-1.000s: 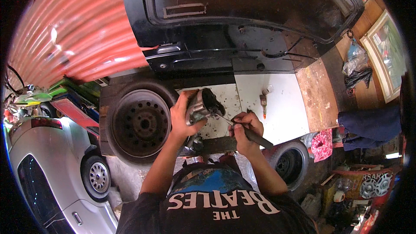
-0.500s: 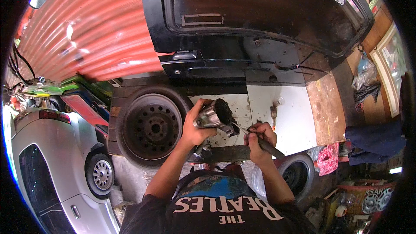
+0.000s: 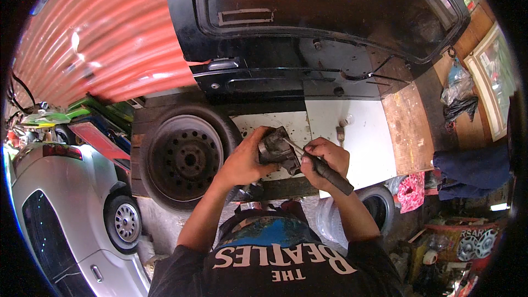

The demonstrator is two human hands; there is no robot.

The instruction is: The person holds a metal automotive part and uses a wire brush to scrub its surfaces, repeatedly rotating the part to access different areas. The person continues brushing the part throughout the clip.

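My left hand is wrapped round a greasy, silver-grey metal housing, roughly a cylinder, held up over the bench. In my right hand is a screwdriver with a thick dark handle. Its pale shaft slants up and leftward to the housing's dark face; exactly where the tip rests I cannot make out. Beyond the right hand a small paintbrush lies on the white benchtop. A tyre on a dark steel wheel lies flat beside my left hand.
At the back a black car door panel with window stands along the bench. Bare wood continues the top on the right. Below the bench are another tyre and, under the left hand, metal parts. A silver car stands at left.
The housing has turned in my left hand, so its open hollow end no longer shows as before. The screwdriver has shifted slightly leftward and its shaft now lies across the housing's face.
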